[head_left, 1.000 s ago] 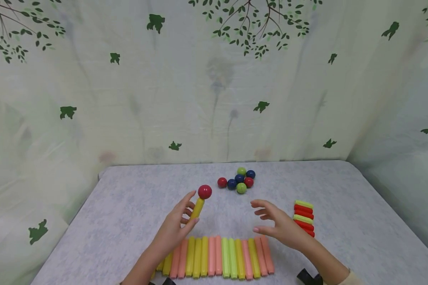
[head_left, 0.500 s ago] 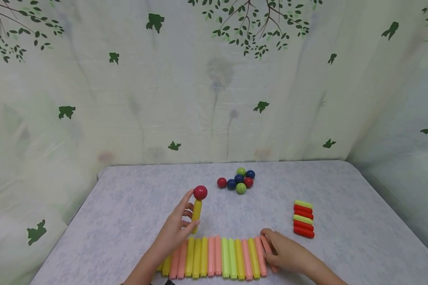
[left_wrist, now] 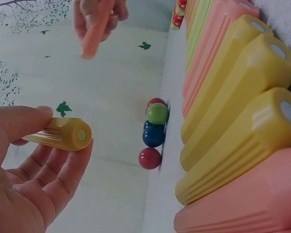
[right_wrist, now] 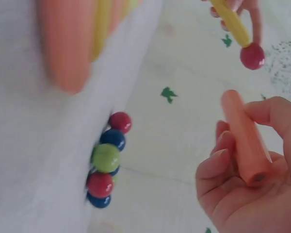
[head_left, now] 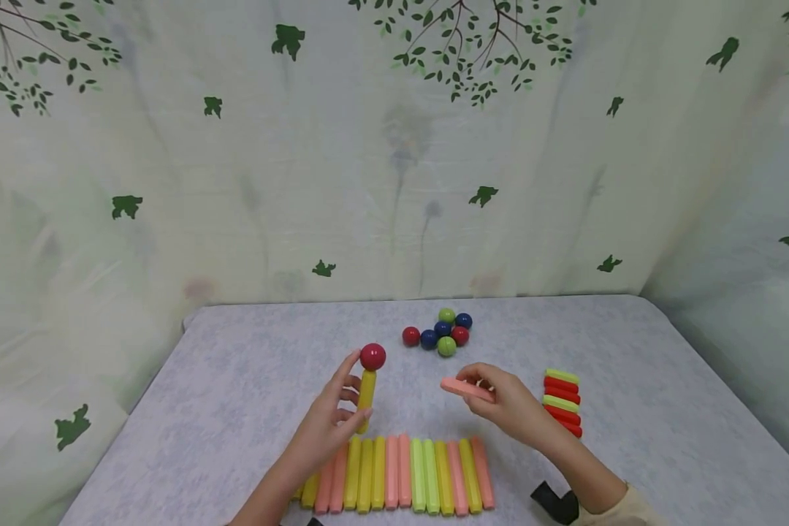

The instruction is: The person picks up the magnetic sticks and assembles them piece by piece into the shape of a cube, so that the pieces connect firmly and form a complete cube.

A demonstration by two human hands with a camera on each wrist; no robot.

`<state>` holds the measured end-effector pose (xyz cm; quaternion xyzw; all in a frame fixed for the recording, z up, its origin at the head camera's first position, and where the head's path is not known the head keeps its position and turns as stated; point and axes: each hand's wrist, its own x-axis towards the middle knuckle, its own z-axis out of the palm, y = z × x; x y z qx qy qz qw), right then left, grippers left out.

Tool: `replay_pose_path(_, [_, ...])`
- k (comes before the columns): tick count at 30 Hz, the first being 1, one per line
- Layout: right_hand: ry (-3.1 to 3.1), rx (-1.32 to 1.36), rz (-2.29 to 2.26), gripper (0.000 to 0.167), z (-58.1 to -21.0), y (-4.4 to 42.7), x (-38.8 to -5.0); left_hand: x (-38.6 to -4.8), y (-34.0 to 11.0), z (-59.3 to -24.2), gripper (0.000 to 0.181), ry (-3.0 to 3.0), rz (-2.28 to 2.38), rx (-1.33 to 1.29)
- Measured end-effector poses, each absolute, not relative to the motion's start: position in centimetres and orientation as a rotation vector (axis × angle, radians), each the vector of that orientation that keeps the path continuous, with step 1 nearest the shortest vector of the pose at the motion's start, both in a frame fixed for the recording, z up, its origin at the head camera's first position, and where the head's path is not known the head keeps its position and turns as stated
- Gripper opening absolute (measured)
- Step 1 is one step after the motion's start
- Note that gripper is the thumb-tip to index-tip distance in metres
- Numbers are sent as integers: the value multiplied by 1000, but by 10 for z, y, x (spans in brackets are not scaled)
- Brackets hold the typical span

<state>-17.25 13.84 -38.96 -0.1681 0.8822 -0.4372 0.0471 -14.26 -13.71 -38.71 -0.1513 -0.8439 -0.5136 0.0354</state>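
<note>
My left hand [head_left: 329, 420] grips a yellow rod [head_left: 367, 391] upright between thumb and fingers, with a red ball [head_left: 372, 356] on the rod's upper end. Above the table to its right, my right hand [head_left: 511, 405] pinches a salmon-pink rod [head_left: 467, 389], which lies nearly level with one end pointing left. The right wrist view shows this pink rod [right_wrist: 246, 138] with a small round disc in its near end. Ribbed sides and a pale end disc show on the yellow rod [left_wrist: 68, 133] in the left wrist view; its ball is hidden there.
A row of pink, yellow and light green rods [head_left: 397, 475] lies along the near side of the table [head_left: 237, 365]. Several red, blue and green balls [head_left: 443, 329] cluster toward the back. Shorter red and lime rods [head_left: 562, 389] are stacked at the right, near my right forearm.
My right hand went down to the right end of the row, took the last pink rod, and lifted it up and left. The left hand, with yellow rod and ball, stayed nearly still.
</note>
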Motion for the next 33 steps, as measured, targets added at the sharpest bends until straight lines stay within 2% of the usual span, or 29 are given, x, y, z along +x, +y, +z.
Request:
replay_pose_path(7, [2591, -751, -1572, 30, -377, 114, -187, -130, -130, -367, 78, -2633, -1612, -468])
replay_pose_path(15, [2464, -847, -1677, 26, -369, 96, -193, -142, -134, -396, 85, -2628, -1684, -480])
replay_pose_path(21, [2413, -834, -1716, 25, -370, 95, -193, -146, -133, -396, 87, -2556, -1822, -476])
replay_pose_path(25, [2379, -866, -1735, 25, -373, 94, -193, -150, -126, -389, 78, -2442, -2099, -423])
replay_pose_path(29, [2342, -944, -1763, 25, -375, 91, -193, -156, -117, -383, 61, -2282, -2395, -300])
replay_pose_path(33, [2306, -992, -1768, 25, -375, 88, -193, -160, -112, -381, 46, -2193, -2478, -192])
